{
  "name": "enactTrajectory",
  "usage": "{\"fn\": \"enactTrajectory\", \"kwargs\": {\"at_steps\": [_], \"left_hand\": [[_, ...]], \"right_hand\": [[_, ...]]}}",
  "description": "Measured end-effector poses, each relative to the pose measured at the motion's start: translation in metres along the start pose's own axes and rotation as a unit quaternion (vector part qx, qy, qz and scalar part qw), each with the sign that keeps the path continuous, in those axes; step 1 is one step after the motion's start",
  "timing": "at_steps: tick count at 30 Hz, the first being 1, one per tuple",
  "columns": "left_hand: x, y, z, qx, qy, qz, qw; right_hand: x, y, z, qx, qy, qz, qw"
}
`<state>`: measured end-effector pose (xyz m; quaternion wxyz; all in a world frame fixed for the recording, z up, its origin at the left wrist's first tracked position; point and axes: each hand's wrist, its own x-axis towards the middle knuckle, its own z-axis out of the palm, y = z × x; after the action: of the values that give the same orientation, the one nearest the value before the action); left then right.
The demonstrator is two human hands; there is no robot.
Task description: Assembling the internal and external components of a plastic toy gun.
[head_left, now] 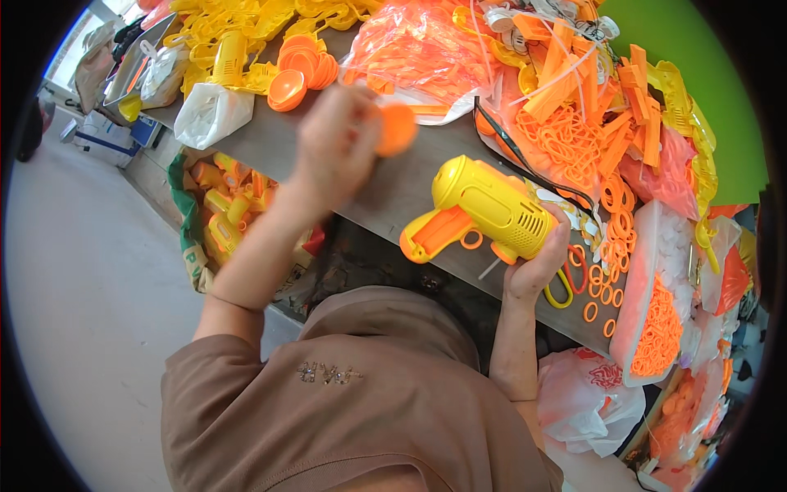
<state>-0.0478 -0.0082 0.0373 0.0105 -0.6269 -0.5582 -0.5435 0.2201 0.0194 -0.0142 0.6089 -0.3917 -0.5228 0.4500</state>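
While the blurred left hand (338, 138) pinches an orange disc (398, 129) above the grey table (403, 187), the yellow gun-shaped housing (493, 203) sits between the 2 hands, its vented end held by the curled right hand (539, 261), near loose orange rings (617, 243).

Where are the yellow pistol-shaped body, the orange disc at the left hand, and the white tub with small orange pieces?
Yellow pistol-shaped body (494, 207): head view, barrel's side.
Orange disc (398, 129): head view, its face.
White tub (630, 340): head view, left wall.

A tilted yellow casing (496, 207) is held beside an orange disc (398, 130).
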Motion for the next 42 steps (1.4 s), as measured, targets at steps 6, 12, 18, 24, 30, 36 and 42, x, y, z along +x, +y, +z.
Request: {"fn": "enactTrajectory", "kwargs": {"at_steps": [6,12,18,24,30,36,42], "left_hand": [[-0.041,0.034,0.046,-0.204,-0.079,-0.121,0.968],[-0.047,0.054,0.036,-0.415,-0.24,-0.25,0.841],[-0.055,0.057,0.028,-0.522,-0.244,-0.27,0.771],[-0.06,0.064,0.007,-0.633,-0.325,-0.446,0.542],[-0.077,0.09,-0.004,-0.643,-0.399,-0.492,0.429],[-0.071,0.102,-0.012,-0.623,-0.375,-0.42,0.543],[-0.051,0.093,-0.003,-0.589,-0.358,-0.479,0.543]], "right_hand": [[-0.002,-0.011,0.003,-0.122,0.017,-0.1,0.987],[-0.017,-0.02,0.001,-0.148,-0.008,-0.095,0.984],[-0.038,-0.038,-0.006,-0.071,-0.041,-0.032,0.996],[-0.072,-0.059,-0.023,-0.123,-0.228,-0.162,0.952],[-0.063,-0.089,-0.036,-0.091,-0.397,-0.243,0.88],[-0.061,-0.093,-0.036,-0.085,-0.394,-0.31,0.861],[-0.054,-0.086,-0.023,-0.051,-0.303,-0.293,0.905]]}}
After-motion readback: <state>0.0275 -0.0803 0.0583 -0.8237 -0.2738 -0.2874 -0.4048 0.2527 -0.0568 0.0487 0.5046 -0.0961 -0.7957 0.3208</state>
